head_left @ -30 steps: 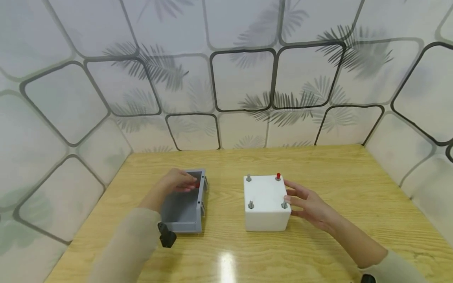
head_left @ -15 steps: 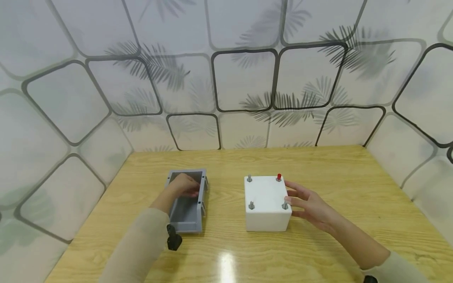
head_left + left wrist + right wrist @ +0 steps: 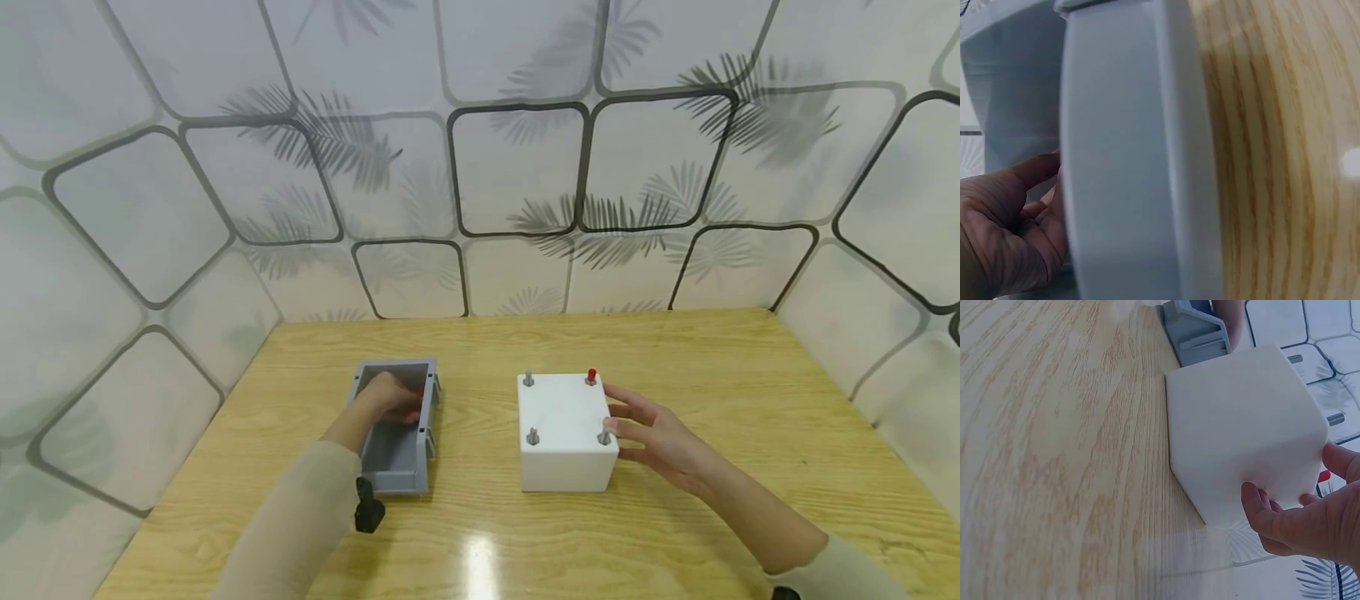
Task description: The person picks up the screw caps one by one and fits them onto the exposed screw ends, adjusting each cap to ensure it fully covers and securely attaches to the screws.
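Observation:
A white block point(image 3: 566, 408) stands on the table with a metal bolt at each top corner. The far right bolt wears a small red cap point(image 3: 592, 375). My right hand point(image 3: 660, 437) rests against the block's right side, fingers loosely bent on the side face and thumb at the top edge; the right wrist view shows the fingertips touching the white face point(image 3: 1235, 412). My left hand point(image 3: 392, 398) reaches down into a grey bin point(image 3: 397, 482) by its right inner wall, fingers bent. A bit of red shows beside the fingers, while the bin's wall point(image 3: 1122, 150) hides the fingertips; I cannot tell whether they hold it.
Both things stand on a wooden table point(image 3: 480, 517), with the bin left of the block and bare wood between them. Patterned walls point(image 3: 517, 175) enclose the table at the back and sides. A black wrist device point(image 3: 368, 506) hangs from the left sleeve.
My left hand has moved right and deeper into the bin, then stayed nearly still over the last half second. The right hand and the block have hardly moved.

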{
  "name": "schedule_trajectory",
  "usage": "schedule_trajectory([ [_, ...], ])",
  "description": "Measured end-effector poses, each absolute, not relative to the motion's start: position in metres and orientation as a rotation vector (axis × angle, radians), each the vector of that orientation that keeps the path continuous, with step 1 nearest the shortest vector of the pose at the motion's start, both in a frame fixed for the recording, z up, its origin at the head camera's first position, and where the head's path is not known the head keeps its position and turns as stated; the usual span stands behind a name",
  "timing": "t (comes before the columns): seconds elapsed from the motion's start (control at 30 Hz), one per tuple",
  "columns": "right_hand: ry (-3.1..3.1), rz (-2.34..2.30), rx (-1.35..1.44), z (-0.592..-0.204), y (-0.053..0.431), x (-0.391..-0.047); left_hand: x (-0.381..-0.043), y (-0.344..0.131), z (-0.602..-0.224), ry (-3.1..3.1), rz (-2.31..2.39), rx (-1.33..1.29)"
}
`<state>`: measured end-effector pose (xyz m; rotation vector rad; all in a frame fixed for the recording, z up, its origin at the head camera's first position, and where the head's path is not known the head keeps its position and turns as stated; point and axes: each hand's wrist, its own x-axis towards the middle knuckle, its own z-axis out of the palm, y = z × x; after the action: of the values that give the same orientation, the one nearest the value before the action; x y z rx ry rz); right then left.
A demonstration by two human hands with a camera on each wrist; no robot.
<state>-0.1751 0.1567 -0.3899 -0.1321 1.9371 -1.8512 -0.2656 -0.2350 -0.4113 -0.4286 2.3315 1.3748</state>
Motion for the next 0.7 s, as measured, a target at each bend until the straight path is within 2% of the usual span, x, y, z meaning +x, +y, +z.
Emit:
schedule_trajectory([
  [0.7,1.948,-1.856,-0.12,-0.3895,0.1563,-0.1744,-0.2646,-0.2327,-0.4165,2.284,1.406,-0.438],
])
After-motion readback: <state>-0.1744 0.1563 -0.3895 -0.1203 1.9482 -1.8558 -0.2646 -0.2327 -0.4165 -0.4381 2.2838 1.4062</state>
